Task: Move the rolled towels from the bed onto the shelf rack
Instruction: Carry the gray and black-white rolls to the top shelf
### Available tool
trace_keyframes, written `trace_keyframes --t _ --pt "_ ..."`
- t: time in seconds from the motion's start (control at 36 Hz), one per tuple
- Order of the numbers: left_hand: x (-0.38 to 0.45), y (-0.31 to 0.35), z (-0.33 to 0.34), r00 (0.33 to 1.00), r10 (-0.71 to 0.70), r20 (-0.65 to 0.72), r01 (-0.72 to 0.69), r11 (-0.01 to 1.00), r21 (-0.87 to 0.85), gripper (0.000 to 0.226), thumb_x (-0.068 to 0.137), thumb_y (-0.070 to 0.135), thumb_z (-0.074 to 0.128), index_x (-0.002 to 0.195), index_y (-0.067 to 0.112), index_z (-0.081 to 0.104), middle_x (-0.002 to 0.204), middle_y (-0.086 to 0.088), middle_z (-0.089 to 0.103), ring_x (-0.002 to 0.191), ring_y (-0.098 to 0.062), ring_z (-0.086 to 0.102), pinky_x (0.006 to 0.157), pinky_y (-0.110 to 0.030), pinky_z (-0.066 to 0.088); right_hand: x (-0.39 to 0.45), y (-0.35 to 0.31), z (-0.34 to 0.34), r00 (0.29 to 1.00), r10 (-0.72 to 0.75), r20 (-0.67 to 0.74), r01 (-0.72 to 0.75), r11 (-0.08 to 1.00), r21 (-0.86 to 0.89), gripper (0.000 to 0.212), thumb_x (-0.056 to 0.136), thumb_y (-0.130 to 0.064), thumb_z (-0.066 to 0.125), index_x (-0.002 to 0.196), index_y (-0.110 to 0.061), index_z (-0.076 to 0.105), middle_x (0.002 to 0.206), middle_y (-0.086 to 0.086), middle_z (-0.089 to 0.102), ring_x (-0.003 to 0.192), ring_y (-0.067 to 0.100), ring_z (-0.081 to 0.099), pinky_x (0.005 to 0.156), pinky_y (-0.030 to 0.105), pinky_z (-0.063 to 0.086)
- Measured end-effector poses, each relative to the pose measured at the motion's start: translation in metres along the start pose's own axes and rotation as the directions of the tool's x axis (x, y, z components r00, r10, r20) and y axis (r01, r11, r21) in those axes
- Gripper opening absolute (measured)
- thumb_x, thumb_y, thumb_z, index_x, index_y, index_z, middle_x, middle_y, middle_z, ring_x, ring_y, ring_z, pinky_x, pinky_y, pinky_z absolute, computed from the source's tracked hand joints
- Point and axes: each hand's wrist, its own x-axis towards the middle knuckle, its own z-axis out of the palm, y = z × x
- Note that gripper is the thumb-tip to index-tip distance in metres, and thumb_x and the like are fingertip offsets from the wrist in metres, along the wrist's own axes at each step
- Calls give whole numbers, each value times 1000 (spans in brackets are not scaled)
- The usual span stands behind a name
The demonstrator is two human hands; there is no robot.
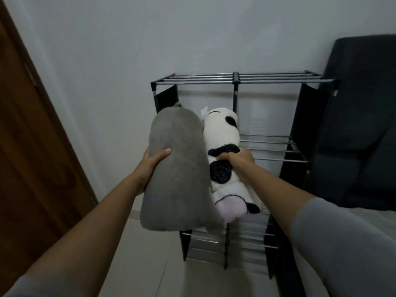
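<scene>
I hold two rolled towels in the air in front of the shelf rack (pixel 270 79). My left hand (pixel 151 166) grips the left side of a plain grey rolled towel (pixel 177 168). My right hand (pixel 237 160) is closed around the middle of a white rolled towel with black patches and a pink end (pixel 222 136). The two rolls touch side by side and point away from me, over the rack's left half. The rack has metal tube shelves and black fabric sides; the bars I can see on its top, middle and lower shelves carry nothing.
A brown wooden door (pixel 32 146) fills the left side. A dark upholstered piece (pixel 360 125) stands against the rack's right side, with a pale grey surface (pixel 377 213) below it. A pale wall is behind the rack and light floor tiles (pixel 150 264) lie in front.
</scene>
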Motion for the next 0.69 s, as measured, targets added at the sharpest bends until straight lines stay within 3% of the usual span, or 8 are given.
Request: trace_keyframes --t 0.14,0.25,0.36,0.56,0.69 --pt "49 12 0 999 -14 -48 15 1000 13 111 51 68 79 146 30 35 135 -5 55 116 -30 59 97 -54 49 48 -22 10 1000 -22 7 23 996 -83 65 60 -33 82 118 -9 61 112 8 66 103 30 63 92 41 54" --pt "84 22 4 998 -5 -60 7 999 31 114 48 69 81 145 32 35 136 -4 55 117 -29 58 99 -53 47 80 -36 16 999 -42 -25 37 985 -170 62 66 -35 79 120 -10 59 113 8 64 107 32 61 83 33 50" --pt "112 28 9 996 -1 -84 5 999 48 120 45 69 81 147 32 31 138 -3 52 119 -28 56 103 -53 45 103 -47 21 997 -68 -46 55 970 -235 66 69 -38 76 126 -10 57 125 13 63 113 34 60 88 36 50" --pt "161 40 16 998 33 -58 -26 991 128 115 51 61 77 149 30 26 137 -2 49 118 -25 54 101 -44 45 134 -56 38 991 -61 -119 24 957 -289 53 79 -32 68 126 -11 53 128 14 60 117 35 57 81 31 41" --pt "193 47 16 998 55 -41 -46 981 189 115 50 61 76 149 29 27 137 -2 49 116 -23 52 100 -40 43 148 -66 55 977 -93 -191 21 937 -349 49 84 -27 63 127 -8 51 129 16 58 119 36 56 92 37 46"
